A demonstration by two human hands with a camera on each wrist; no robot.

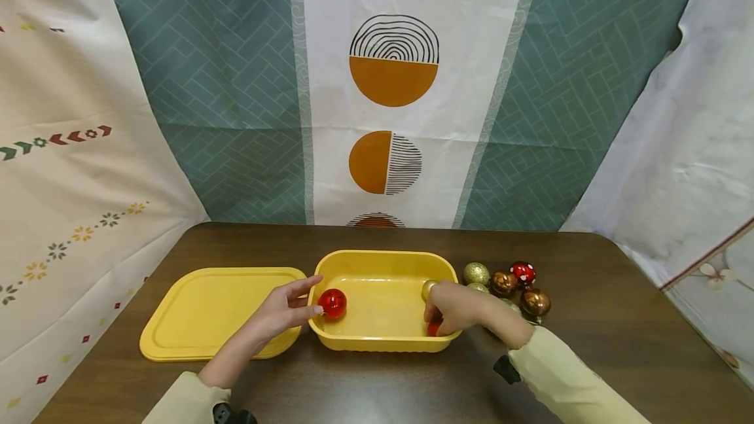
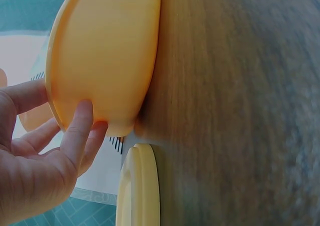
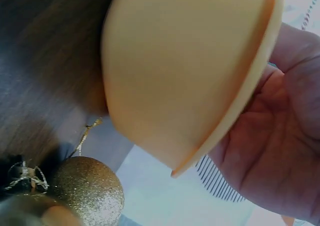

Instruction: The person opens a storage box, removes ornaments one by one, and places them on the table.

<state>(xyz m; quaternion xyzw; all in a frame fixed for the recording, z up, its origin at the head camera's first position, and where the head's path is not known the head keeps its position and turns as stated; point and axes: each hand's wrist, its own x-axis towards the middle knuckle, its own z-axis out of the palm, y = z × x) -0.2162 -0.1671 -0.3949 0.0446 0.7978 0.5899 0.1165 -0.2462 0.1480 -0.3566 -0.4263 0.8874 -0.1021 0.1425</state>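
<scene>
A yellow rectangular container (image 1: pixel 383 339) stands on the table. At its left end, my left hand (image 1: pixel 283 309) holds the rim, thumb over the edge and some fingers against the outer wall (image 2: pixel 107 51). A shiny red ball ornament (image 1: pixel 332 304) lies inside, close to the left thumb. My right hand (image 1: pixel 453 306) reaches over the right rim into the container, fingers curled down around a red ball (image 1: pixel 434 328), mostly hidden under them. Beside that hand, a gold ball (image 1: pixel 428 289) shows inside the container. The right wrist view shows the palm (image 3: pixel 265 151) behind the container wall (image 3: pixel 180 61).
Right of the container several ornaments lie together: glittery gold balls (image 1: pixel 476 273), brown balls (image 1: pixel 535 302) and a red one with white spots (image 1: pixel 523 273). A glittery gold ball (image 3: pixel 90 191) sits near the container's outer wall. A yellow lid (image 1: pixel 218 309) lies on the left.
</scene>
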